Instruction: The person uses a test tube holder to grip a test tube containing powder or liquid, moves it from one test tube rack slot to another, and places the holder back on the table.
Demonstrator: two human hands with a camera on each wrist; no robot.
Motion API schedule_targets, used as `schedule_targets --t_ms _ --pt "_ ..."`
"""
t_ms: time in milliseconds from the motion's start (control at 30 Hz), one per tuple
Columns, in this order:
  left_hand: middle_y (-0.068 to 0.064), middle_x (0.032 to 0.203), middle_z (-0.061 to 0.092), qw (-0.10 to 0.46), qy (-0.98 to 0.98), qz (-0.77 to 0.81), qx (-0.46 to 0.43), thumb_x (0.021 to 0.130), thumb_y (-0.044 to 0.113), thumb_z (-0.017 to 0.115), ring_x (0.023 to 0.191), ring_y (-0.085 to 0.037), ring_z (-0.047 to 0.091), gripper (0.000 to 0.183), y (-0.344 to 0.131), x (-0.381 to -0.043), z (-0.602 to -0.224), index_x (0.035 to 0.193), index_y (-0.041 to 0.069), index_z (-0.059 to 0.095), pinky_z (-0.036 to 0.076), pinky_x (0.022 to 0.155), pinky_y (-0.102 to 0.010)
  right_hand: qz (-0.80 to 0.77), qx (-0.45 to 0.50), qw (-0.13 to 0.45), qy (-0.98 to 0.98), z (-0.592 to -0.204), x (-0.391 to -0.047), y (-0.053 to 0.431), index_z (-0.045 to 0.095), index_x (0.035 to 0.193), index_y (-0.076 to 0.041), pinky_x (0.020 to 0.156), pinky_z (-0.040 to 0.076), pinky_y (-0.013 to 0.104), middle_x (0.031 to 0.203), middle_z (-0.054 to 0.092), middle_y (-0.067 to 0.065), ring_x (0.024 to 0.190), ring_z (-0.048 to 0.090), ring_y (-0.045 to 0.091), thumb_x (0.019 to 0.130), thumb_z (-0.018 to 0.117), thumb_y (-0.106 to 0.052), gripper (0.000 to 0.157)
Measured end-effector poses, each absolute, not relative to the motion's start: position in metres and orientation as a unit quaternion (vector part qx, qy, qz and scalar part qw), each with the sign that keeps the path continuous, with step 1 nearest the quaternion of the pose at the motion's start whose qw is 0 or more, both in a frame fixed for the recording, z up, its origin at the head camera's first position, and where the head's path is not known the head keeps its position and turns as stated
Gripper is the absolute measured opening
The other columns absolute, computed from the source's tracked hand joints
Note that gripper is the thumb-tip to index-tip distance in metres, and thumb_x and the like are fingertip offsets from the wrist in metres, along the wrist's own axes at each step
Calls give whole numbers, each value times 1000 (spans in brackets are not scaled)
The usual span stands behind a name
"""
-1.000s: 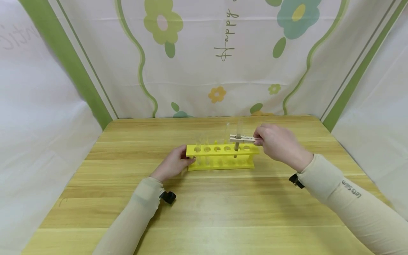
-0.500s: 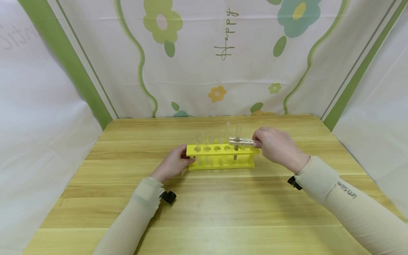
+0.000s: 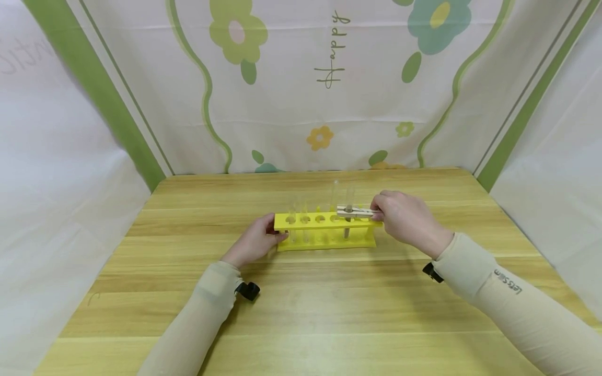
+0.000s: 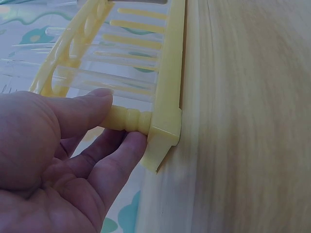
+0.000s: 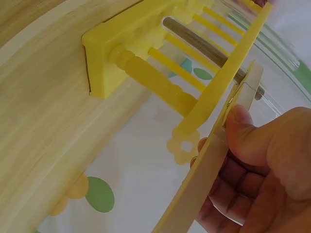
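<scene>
A yellow test tube rack (image 3: 312,224) stands on the table. My left hand (image 3: 251,241) grips its left end post (image 4: 129,119) between thumb and fingers. With my right hand (image 3: 409,219) I hold a wooden test tube holder (image 5: 201,179), thumb near its spring. The holder's jaws clamp a test tube (image 5: 197,41) with greyish-brown contents. That tube passes through a hole near the rack's right end, its rounded bottom close to the base, and the holder sits just above the top plate.
Two clear test tubes (image 3: 304,230) stand in the left holes, and another clear tube (image 3: 335,194) rises just left of the clamped one. The wooden table (image 3: 301,308) reaches a flowered cloth backdrop (image 3: 282,104) behind; white cloth hangs at both sides.
My right hand has lowered the test tube holder and the clamped tube further down into the rack, drifting slightly left. The left hand and the rack have stayed in place.
</scene>
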State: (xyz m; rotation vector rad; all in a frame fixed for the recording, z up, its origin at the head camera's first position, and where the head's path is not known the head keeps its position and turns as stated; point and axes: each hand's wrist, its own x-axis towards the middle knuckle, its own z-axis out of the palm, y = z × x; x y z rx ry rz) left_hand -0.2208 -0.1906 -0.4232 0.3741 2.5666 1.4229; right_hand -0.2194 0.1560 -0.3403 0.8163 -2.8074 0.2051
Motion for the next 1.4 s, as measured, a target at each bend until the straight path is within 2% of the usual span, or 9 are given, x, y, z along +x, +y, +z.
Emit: schedule_targets --t_ms 633,1400 --pt "1 114 64 88 866 476 129 97 18 67 102 -20 60 21 -190 -221 -423 117 16 61 52 83 -35 64 282 106 -951 -347 -220 156 69 89 -6 60 53 40 85 64 3 75 63 22 89 75 -10 6" --pt "1 112 64 93 862 481 133 97 18 66 102 -20 60 20 -191 -220 -423 116 16 61 52 82 -35 54 279 135 -949 -345 -219 155 70 86 -5 51 49 36 82 65 4 70 62 22 88 76 -7 7"
